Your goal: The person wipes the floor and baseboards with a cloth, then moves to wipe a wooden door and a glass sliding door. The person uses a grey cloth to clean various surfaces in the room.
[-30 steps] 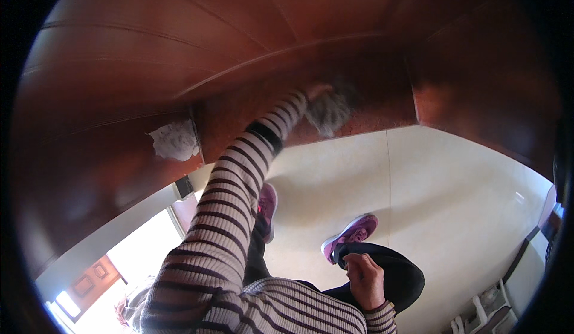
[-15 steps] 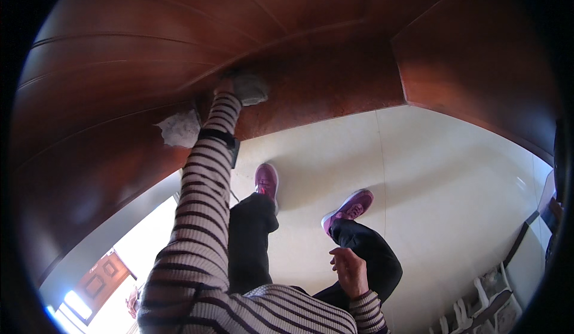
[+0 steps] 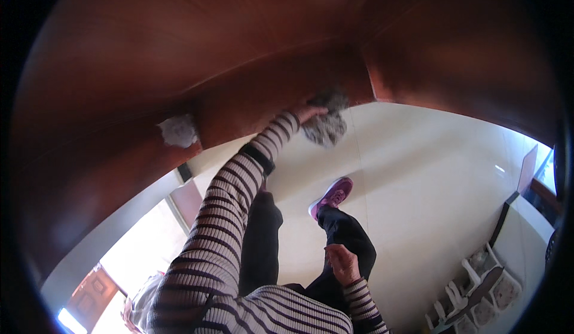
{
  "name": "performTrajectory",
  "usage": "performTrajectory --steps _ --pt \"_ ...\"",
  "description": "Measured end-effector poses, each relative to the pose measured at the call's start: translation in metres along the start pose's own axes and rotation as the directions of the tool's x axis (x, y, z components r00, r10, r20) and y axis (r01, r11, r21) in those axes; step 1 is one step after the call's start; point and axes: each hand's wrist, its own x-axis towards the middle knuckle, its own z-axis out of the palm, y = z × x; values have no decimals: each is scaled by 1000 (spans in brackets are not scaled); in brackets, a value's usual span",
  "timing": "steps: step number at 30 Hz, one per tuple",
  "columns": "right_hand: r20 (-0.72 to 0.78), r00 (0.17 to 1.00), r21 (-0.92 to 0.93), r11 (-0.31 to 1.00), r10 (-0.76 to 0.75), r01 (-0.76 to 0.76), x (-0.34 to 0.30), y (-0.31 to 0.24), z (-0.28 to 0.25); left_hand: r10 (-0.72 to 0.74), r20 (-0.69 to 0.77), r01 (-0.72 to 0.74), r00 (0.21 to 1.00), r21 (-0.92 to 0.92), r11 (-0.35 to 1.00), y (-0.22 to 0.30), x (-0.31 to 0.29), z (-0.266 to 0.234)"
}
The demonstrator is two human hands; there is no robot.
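The left hand point(image 3: 310, 112) has its fingers closed over a bunched grey cloth point(image 3: 326, 132), slightly blurred, at the lower edge of the red-brown wood point(image 3: 275, 104). A pale patch point(image 3: 178, 131) shows on the wood farther left. The striped sleeve point(image 3: 224, 199) blocks my view of most of one shoe; the other purple shoe point(image 3: 332, 197) stands on the cream floor point(image 3: 418, 196). The right hand point(image 3: 343, 264) hangs half-curled by the dark trouser leg point(image 3: 353, 235); I can't tell whether its fingers meet. White racks point(image 3: 478, 295) sit off right.
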Motion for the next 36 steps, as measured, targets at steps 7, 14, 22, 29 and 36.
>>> performTrajectory --steps 7,14,22,29,36 --pt "-30 990 -140 981 -136 131 -36 -52 -30 -157 75 172 985 -282 944 -20 -158 -8" --pt "-18 934 -333 883 -357 331 -71 -107 -58 -230 -248 96 941 -458 884 -9 -291 -53" --pt "68 894 -326 837 -443 440 -88 -165 -144 -202 -560 166 803 -115 979 -63 -427 -99" --pt "-66 966 -627 764 -248 153 -42 -118 -194 -354 -550 48 757 -493 869 -186 -506 -112" --pt "-403 890 -383 844 214 -377 -68 -35 -266 -271 -676 107 685 -275 956 -225 -523 -89"
